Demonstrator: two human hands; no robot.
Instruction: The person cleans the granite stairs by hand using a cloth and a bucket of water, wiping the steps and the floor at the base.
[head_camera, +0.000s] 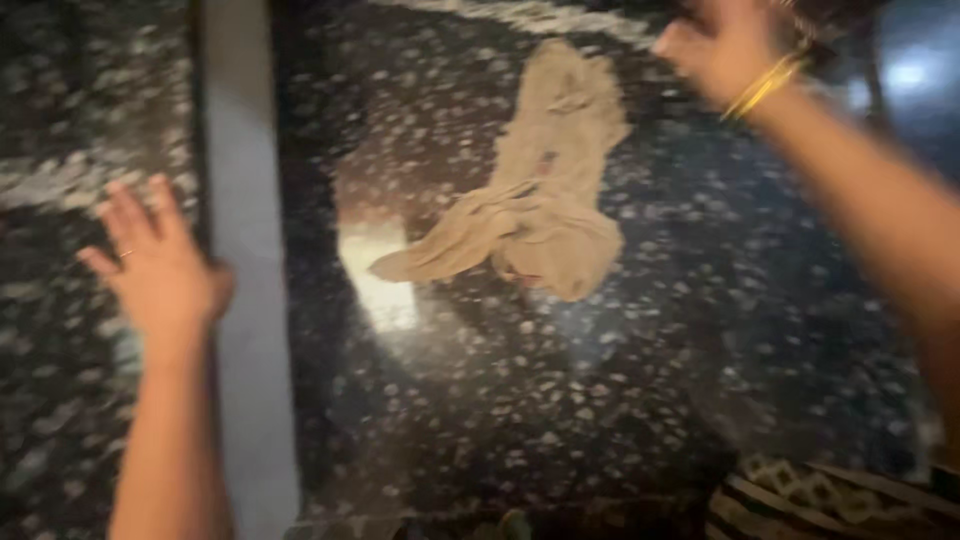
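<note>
A crumpled beige cloth (545, 190) lies on a dark speckled stone surface (600, 400) near the middle top of the view. My left hand (155, 265) is at the left, fingers spread, holding nothing, beside a pale grey strip (245, 300); a ring is on one finger. My right hand (720, 45) is at the top right, past the cloth's far end, with gold bangles on the wrist. Its fingers are blurred and partly cut off by the frame edge, with nothing visible in them.
The pale grey strip runs top to bottom and splits the stone into two parts. A bright light reflection (380, 275) shines left of the cloth. A patterned fabric (830, 495) shows at the bottom right corner.
</note>
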